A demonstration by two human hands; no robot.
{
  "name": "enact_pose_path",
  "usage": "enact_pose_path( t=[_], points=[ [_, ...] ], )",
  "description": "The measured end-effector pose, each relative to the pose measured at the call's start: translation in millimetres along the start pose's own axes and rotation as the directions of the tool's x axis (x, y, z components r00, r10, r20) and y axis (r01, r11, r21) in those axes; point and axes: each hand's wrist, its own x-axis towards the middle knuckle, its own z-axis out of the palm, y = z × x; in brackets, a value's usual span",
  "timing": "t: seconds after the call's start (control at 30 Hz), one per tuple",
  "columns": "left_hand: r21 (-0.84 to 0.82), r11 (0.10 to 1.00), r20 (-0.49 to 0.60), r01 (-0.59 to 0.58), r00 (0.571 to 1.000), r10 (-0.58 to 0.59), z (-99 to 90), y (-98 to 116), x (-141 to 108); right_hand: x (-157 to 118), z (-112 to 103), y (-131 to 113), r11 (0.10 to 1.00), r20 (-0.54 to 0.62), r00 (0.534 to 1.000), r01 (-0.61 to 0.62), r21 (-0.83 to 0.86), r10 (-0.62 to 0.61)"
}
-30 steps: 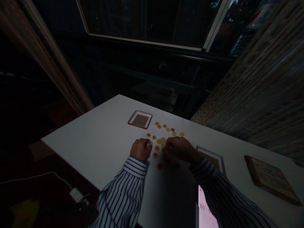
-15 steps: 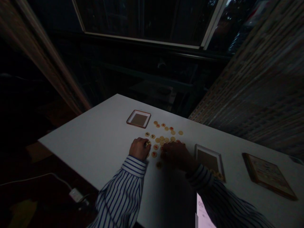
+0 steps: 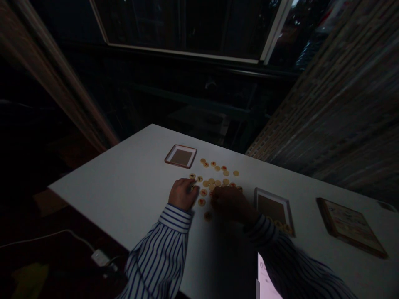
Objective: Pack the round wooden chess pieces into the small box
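Note:
Round wooden pieces with red or black marks, some blank side up, lie scattered on the white table (image 3: 109, 182). My left hand (image 3: 183, 193) rests at their left edge, thumb and fingers bent around a black-marked piece (image 3: 193, 188) that is partly covered. Over the right part of the spread is my right hand (image 3: 230, 202), its fingers curled in and dark; whatever they hold is hidden. A red-marked piece (image 3: 201, 202) and a dark-marked piece (image 3: 208, 216) lie between the hands, nearer to me.
An open tray (image 3: 193, 158) stands behind the pieces. To the right is a second tray (image 3: 289, 207) with several pieces at its near end, then a framed wooden box (image 3: 352, 226). A lit screen (image 3: 266, 278) is at the near edge.
The fingers of my right hand have curled in more. My left thumb and fingers have shifted slightly over the black-marked piece. The view has moved a little.

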Motion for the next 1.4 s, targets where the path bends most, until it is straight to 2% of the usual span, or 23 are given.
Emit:
enact_pose_path(
  t=[0.07,0.13,0.23,0.3,0.37,0.43,0.53,0.67,0.87,1.2,1.3,1.4],
  points=[
    [-0.083,0.996,-0.043,-0.020,0.999,0.016,-1.8,4,0,0,0,5,0.984,-0.042,0.999,-0.011,0.180,0.018],
    [-0.162,0.986,-0.059,-0.048,0.997,0.039,-4.2,9,0,1,1,11,0.919,-0.063,0.997,-0.018,0.394,0.047],
    [-0.265,0.959,-0.058,-0.105,0.994,0.093,-7.3,17,-2,5,2,18,0.731,-0.059,0.995,-0.023,0.682,0.086],
    [-0.314,0.938,-0.037,-0.146,0.989,0.141,-8.4,20,-3,7,3,22,0.592,-0.035,0.992,-0.042,0.805,0.118],
    [-0.348,0.918,-0.023,-0.188,0.981,0.192,-8.5,23,-5,8,3,23,0.480,0.016,0.989,-0.086,0.873,0.149],
    [-0.364,0.904,-0.020,-0.226,0.972,0.235,-8.1,25,-6,9,1,22,0.404,0.065,0.983,-0.130,0.906,0.169],
    [-0.361,0.895,-0.021,-0.262,0.962,0.273,-7.4,27,-7,8,-1,19,0.348,0.088,0.982,-0.141,0.927,0.166],
    [-0.365,0.889,0.002,-0.275,0.955,0.296,-7.4,29,-7,9,2,17,0.315,0.057,0.988,-0.100,0.944,0.142],
    [-0.357,0.881,0.043,-0.311,0.937,0.348,-6.0,30,-8,9,9,20,0.358,0.017,0.992,-0.060,0.932,0.122],
    [-0.337,0.882,0.065,-0.330,0.926,0.371,-2.2,25,-10,7,7,20,0.578,-0.060,0.995,0.007,0.816,0.074],
    [-0.347,0.891,0.045,-0.293,0.944,0.328,-3.7,23,-9,5,6,21,0.680,-0.085,0.995,0.028,0.733,0.051],
    [-0.303,0.931,0.059,-0.201,0.972,0.229,-6.3,19,-5,2,4,18,0.778,-0.070,0.997,0.021,0.628,0.030]
  ],
)
